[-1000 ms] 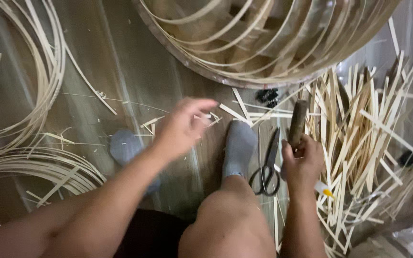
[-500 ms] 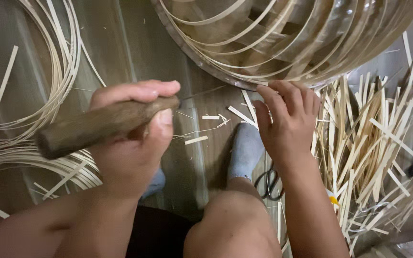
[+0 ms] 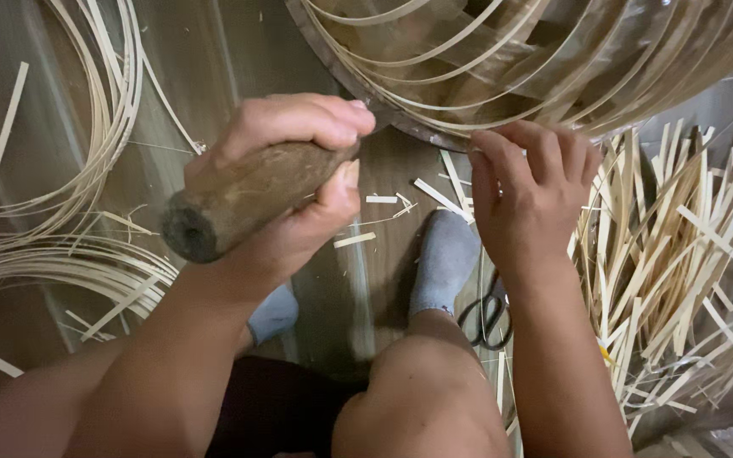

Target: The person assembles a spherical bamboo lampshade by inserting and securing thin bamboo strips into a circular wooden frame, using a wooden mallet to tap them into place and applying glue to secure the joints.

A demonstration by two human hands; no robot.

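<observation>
Coiled bamboo strips [image 3: 61,170] lie at far left on the floor. The left hand [image 3: 299,187] is clenched around a wooden tool handle [image 3: 239,199], butt end toward the camera; its working end is hidden. The right hand [image 3: 532,199] pinches the rim of the woven frame [image 3: 553,68], fingers closed on it. Judged step: working the rim. Next calls for steadying the frame. Cut slats [image 3: 680,254] lie at right.

Glossy wooden floor [image 3: 214,68], pale streaks of reflected light. Cut bamboo strips [image 3: 672,254] heaped at right, coiled thin strips [image 3: 61,170] at left, short offcuts [image 3: 381,199] scattered between.
</observation>
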